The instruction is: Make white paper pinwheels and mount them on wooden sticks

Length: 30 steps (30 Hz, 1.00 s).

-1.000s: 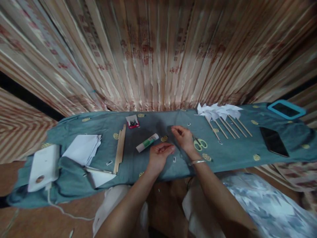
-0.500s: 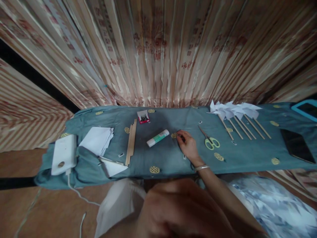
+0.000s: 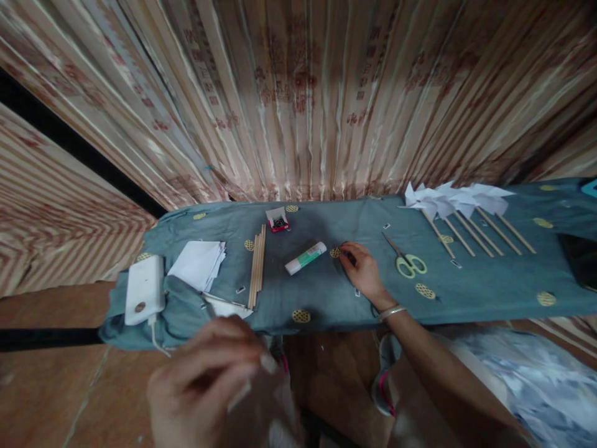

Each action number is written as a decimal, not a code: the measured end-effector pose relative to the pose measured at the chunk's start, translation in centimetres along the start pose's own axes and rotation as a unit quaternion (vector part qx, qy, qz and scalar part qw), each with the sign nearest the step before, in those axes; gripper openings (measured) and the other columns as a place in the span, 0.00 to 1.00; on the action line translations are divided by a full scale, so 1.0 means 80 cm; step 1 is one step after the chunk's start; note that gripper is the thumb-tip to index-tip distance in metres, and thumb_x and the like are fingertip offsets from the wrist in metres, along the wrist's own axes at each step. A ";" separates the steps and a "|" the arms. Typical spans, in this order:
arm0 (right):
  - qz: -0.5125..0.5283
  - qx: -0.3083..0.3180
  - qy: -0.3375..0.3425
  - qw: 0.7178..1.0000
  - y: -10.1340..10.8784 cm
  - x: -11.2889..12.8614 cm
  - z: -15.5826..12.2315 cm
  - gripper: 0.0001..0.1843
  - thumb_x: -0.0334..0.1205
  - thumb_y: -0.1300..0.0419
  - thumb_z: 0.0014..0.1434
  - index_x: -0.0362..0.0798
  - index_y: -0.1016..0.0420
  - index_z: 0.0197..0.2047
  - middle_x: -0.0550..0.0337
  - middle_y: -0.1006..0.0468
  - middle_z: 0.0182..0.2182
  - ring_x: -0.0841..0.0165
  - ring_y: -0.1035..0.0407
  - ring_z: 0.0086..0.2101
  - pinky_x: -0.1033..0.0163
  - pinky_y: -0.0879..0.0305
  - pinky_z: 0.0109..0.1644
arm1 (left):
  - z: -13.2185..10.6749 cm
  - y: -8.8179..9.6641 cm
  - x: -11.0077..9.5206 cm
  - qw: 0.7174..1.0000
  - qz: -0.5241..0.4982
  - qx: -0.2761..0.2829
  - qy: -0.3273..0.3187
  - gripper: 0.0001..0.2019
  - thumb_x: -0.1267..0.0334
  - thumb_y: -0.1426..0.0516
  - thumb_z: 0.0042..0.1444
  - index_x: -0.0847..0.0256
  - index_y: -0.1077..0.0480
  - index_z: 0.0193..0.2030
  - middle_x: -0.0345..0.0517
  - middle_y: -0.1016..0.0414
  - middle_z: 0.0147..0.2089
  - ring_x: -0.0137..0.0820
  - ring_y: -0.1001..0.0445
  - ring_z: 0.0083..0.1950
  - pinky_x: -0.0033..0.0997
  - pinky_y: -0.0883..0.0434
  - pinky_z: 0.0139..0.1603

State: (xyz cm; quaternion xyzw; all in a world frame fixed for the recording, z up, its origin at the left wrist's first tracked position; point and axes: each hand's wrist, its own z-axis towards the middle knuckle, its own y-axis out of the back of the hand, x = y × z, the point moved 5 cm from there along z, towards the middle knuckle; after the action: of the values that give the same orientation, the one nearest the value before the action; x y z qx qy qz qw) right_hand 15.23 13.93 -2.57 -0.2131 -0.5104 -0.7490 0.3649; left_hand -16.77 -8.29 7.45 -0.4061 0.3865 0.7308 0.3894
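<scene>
because the left hand (image 3: 200,379) is blurred, its grip's unclear.

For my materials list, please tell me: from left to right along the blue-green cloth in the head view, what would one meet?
White rectangular device, stacked white paper sheets, loose pale wooden sticks, small red-and-white box, white-and-green cylindrical glue stick, right hand, green-handled metal scissors, white paper pinwheels, flat black device.
</scene>
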 end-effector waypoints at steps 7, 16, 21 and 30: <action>0.003 -0.010 0.012 1.000 -0.004 -0.002 0.000 0.12 0.41 0.46 0.61 0.49 0.22 0.41 0.48 0.19 0.44 0.55 0.27 0.47 0.47 0.33 0.57 | 0.176 0.020 0.073 0.960 0.270 -0.056 0.039 0.16 0.48 0.40 0.49 0.58 0.22 0.37 0.47 0.21 0.42 0.40 0.25 0.45 0.38 0.27 0.45; 0.001 -0.008 0.027 1.000 -0.004 -0.001 0.001 0.11 0.40 0.46 0.61 0.49 0.23 0.41 0.48 0.20 0.44 0.55 0.27 0.47 0.46 0.33 0.56 | 0.185 0.038 0.151 0.900 0.432 0.056 0.005 0.22 0.51 0.41 0.48 0.59 0.26 0.49 0.54 0.26 0.52 0.48 0.30 0.56 0.49 0.34 0.61; 0.000 -0.005 0.031 1.000 -0.005 -0.001 0.001 0.11 0.40 0.46 0.61 0.50 0.23 0.40 0.48 0.20 0.44 0.55 0.27 0.47 0.46 0.33 0.57 | 0.188 0.040 0.162 0.902 0.425 0.068 0.023 0.22 0.52 0.40 0.46 0.60 0.25 0.46 0.56 0.25 0.49 0.49 0.29 0.54 0.50 0.32 0.59; 0.001 -0.004 0.027 1.000 -0.004 -0.001 0.001 0.11 0.40 0.46 0.61 0.49 0.23 0.40 0.48 0.20 0.44 0.56 0.27 0.47 0.47 0.33 0.57 | 0.183 0.055 0.171 0.943 0.278 0.021 0.182 0.30 0.44 0.36 0.36 0.61 0.23 0.44 0.51 0.23 0.45 0.39 0.24 0.39 0.41 0.26 0.46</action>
State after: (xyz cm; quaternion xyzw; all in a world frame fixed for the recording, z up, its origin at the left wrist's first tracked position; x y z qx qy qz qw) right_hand 15.00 14.12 -2.76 -0.1948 -0.4974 -0.7561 0.3781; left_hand -29.91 6.36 1.78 -0.4006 0.5638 0.7151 0.1020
